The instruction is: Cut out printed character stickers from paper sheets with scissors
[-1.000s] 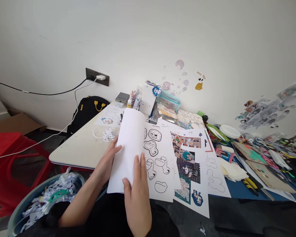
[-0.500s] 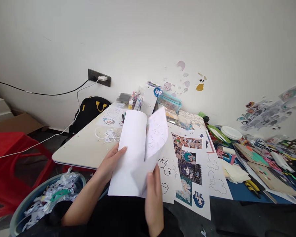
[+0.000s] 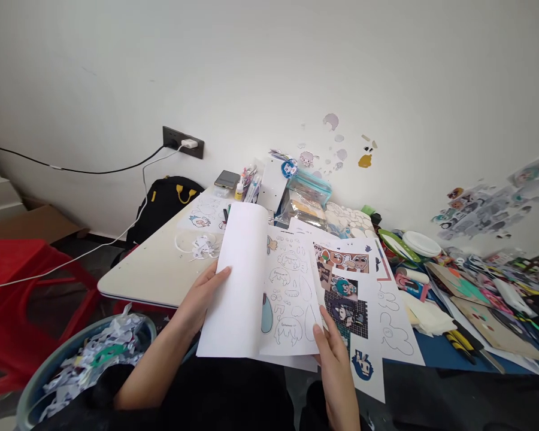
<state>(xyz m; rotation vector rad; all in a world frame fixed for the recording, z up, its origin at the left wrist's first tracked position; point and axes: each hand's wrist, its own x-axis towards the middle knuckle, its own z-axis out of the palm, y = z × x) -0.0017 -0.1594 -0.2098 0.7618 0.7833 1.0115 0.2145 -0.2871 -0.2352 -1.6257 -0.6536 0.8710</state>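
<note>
A stack of paper sheets (image 3: 242, 281) lies opened out before me, its left part blank and curled over. On the right part, a printed sheet (image 3: 291, 287) shows outlined cartoon shapes with a few coloured bits. My left hand (image 3: 209, 287) grips the left edge, thumb on top of the blank paper. With its thumb on the printed page and the fingers partly under it, my right hand (image 3: 332, 341) pinches the lower right edge. Beneath and to the right, a sheet of colour cartoon pictures (image 3: 372, 326) rests on the table.
Paper scraps (image 3: 203, 246) lie on the white table (image 3: 148, 269), with a phone (image 3: 227, 179) and glue bottle (image 3: 239, 190) behind. A tub of paper strips (image 3: 148, 326) and a red stool (image 3: 27, 263) stand left. Tools and craft bits crowd the right, including a cutter (image 3: 476, 347).
The lifted page has come down flat on the right, baring the printed outlines. My right hand has moved right to the stack's edge; my left hand has stayed on the left edge.
</note>
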